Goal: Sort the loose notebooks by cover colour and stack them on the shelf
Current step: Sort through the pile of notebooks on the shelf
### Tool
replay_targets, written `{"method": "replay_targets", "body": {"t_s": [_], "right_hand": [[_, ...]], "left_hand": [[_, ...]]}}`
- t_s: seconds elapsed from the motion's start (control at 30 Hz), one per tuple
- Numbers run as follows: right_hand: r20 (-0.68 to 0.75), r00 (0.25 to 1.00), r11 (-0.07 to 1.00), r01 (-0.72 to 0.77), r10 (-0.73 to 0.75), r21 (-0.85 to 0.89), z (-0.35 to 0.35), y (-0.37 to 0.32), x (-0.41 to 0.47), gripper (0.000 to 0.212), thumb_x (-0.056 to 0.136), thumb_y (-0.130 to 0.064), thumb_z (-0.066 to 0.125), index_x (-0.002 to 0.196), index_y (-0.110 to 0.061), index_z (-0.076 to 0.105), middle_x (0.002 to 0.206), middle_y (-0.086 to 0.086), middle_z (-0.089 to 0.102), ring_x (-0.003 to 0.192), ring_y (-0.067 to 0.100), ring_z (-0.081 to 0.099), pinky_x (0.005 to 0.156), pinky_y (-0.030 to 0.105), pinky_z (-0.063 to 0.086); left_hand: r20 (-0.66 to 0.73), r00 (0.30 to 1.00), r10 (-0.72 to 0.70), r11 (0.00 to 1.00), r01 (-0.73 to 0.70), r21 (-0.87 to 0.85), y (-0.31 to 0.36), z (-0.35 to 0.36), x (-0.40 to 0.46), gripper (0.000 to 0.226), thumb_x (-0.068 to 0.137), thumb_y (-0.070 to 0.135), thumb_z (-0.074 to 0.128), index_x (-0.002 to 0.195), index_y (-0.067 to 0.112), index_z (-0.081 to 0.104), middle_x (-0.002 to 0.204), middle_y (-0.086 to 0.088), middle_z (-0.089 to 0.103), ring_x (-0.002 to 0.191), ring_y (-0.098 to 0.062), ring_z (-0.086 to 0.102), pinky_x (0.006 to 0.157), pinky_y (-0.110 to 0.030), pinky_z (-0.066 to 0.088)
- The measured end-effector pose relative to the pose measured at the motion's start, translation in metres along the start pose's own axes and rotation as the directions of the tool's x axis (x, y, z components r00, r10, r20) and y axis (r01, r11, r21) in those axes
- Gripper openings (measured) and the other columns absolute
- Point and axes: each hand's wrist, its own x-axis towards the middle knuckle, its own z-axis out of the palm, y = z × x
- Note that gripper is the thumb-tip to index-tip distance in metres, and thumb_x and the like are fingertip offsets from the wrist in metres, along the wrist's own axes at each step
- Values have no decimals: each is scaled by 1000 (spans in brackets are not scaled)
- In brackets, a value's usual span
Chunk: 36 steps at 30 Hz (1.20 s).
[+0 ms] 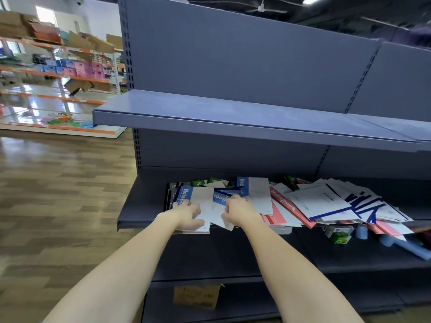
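Sorting has barely begun, by the look of it: your left hand point(189, 214) lies with fingers spread on a blue notebook point(194, 203) topping a small stack at the left end of the middle shelf point(140, 220), and your right hand point(235, 212) has its fingers curled down onto a second blue notebook point(220, 201) just beside it; whether it has actually gripped the cover, you cannot tell from here. That left stack seems the only start of a colour group. Everything else is left to do: a pink notebook point(283, 202) lies slanted to the right of your hands, green notebooks point(205, 182) are half buried at the far side, and a wide heap of white-and-blue books point(338, 203) sprawls further right.

Mind the edges. The left stack juts a little past the near lip of the shelf, and pink covers at the right hang over it too, so a careless pull could tip them onto the lower shelf point(233, 252), where blue tubes point(405, 247) and a green carton point(339, 236) already lie. The upper shelf point(210, 113) overhangs your reach, so lift low. Bare shelf shows left of the stack, and the upper shelf looks free for new stacks.
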Motion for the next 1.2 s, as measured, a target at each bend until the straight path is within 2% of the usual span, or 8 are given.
{"method": "replay_targets", "body": {"t_s": [0.17,0.37,0.47,0.67,0.77,0.83,1.03,1.2], "right_hand": [[87,987,988,-125,133,-92,8,8,4,90,87,-60,59,154,-12,23,159,17,25,148,36,17,120,50,16],[40,976,967,-203,212,-156,8,7,-5,112,67,-77,68,147,-9,31,147,17,33,133,34,34,107,44,34],[-18,971,971,-238,239,37,9,14,-5,98,73,-63,74,143,-7,34,138,14,43,124,30,46,102,39,43],[99,960,871,-280,262,405,4,17,-10,35,100,-26,56,126,-8,41,114,11,55,94,30,61,68,38,59],[121,960,850,-281,253,446,7,20,-12,30,101,-22,53,126,-7,45,122,14,57,101,29,60,78,37,56],[102,963,854,-268,249,447,7,21,-14,27,102,-18,50,126,-6,47,126,16,58,109,29,59,86,37,53],[69,970,820,-235,234,521,-1,36,-35,34,102,-13,47,136,-8,42,131,16,55,115,29,57,86,36,52],[153,961,764,-275,229,583,-7,73,-66,24,100,-9,45,123,-3,42,112,14,55,91,22,51,73,31,42]], "left_hand": [[-120,992,-49,991,63,116,3,9,-1,45,86,48,53,127,36,38,143,-7,31,131,-38,23,99,-55,36],[-242,961,-136,962,186,198,7,8,4,69,76,52,69,134,28,39,157,-21,10,131,-50,22,106,-54,32],[-267,953,-143,953,205,223,11,4,8,64,73,49,76,128,27,49,158,-28,5,131,-48,27,109,-49,30],[-335,929,-157,962,220,160,13,3,9,66,75,30,78,132,15,48,128,-19,42,118,-34,39,97,-33,41],[-403,906,-128,984,167,64,13,5,6,101,81,14,75,156,6,8,135,-21,43,122,-32,44,98,-33,43],[-466,875,-132,989,151,3,17,5,2,97,87,3,65,155,-1,-3,146,-20,36,127,-30,48,99,-33,47],[-500,851,-164,986,120,-118,45,5,-13,73,91,-1,56,152,5,15,145,-18,34,107,-36,60,73,-37,49],[-500,854,-145,977,44,-209,85,13,-28,72,88,-6,54,148,15,20,132,-19,38,82,-30,56,67,-37,45]]}}
